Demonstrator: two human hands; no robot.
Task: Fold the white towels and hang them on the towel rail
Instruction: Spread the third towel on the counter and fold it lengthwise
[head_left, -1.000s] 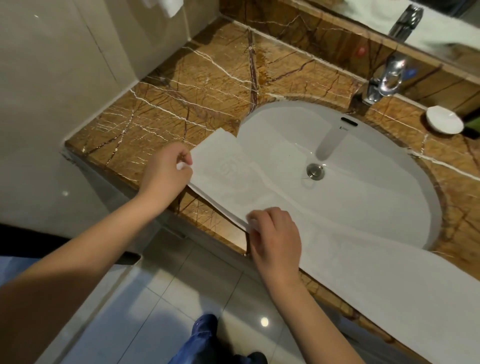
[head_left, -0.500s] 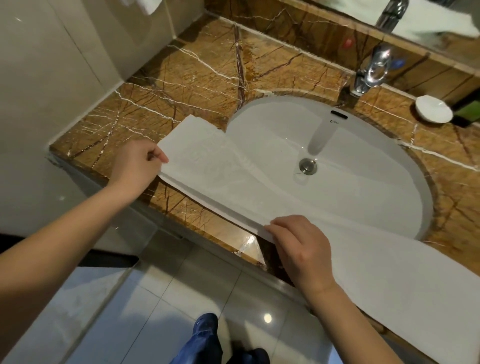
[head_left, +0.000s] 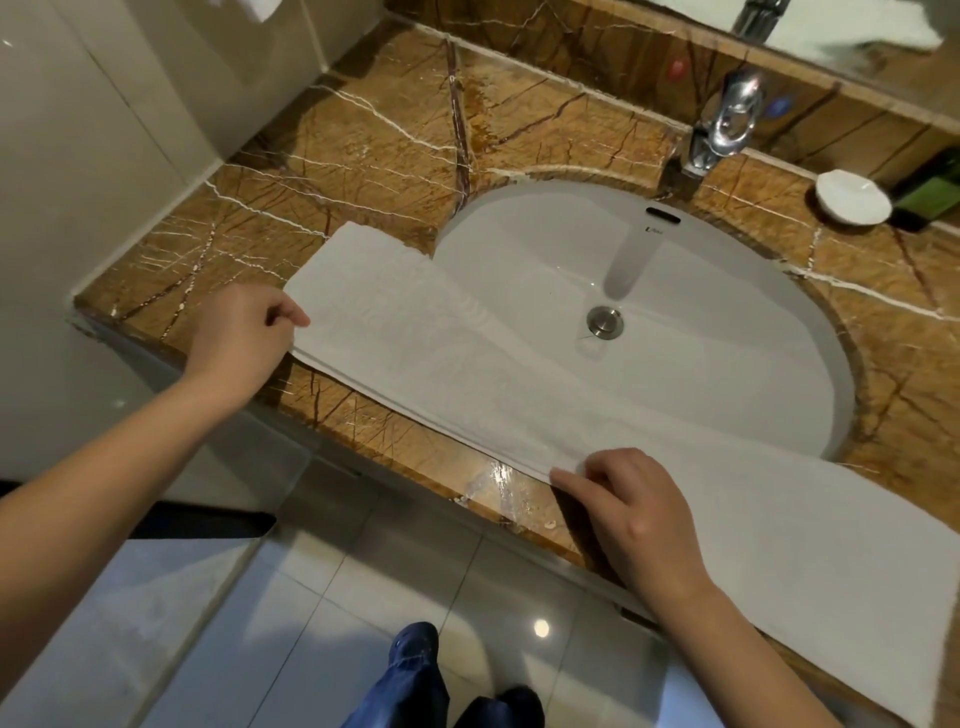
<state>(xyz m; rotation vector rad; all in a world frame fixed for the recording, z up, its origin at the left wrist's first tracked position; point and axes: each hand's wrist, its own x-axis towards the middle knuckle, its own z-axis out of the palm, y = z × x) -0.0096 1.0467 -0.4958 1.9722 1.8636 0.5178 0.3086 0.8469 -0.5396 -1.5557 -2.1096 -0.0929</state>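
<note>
Marble counter (head_left: 395, 156): left fingers (head_left: 291, 314) pinch towel (head_left: 415, 332) end; right fingers (head_left: 571, 480) pinch its edge.

A single head-worn camera looks steeply down, close above the sink basin (head_left: 675, 322), facing the faucet (head_left: 727, 124) behind it.

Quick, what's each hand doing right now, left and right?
Left hand: pinching the white towel at its left end.
Right hand: gripping the white towel's near edge.

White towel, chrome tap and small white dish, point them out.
long white towel (head_left: 467, 364), head view, folded middle.
chrome tap (head_left: 731, 115), head view, shiny body.
small white dish (head_left: 852, 197), head view, centre.
</note>
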